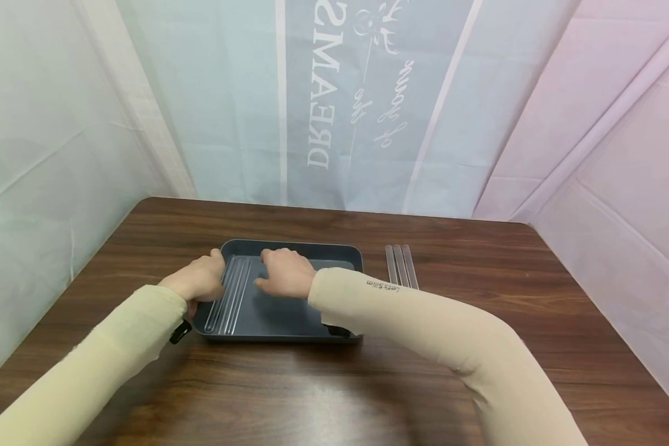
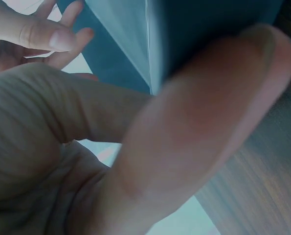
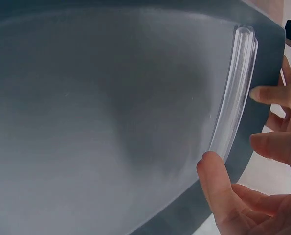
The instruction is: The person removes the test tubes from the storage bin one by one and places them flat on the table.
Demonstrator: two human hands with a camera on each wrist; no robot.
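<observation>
A dark grey rectangular tray (image 1: 290, 338) lies on the table. My left hand (image 1: 201, 277) grips its left wall, with thumb and finger on either side in the left wrist view. Clear tubes (image 1: 235, 291) lie side by side along the left part of the tray floor. Over the tray, just right of these tubes, is my right hand (image 1: 287, 272), its fingers loosely spread and nothing held. In the right wrist view one right fingertip (image 3: 213, 169) overlaps the near end of the tubes.
Three clear tubes (image 1: 401, 266) lie on the wooden table (image 1: 323, 396) right of the tray, their near ends hidden by the right sleeve (image 1: 424, 316). Hanging cloth (image 1: 228, 124) stands behind the table and along both sides.
</observation>
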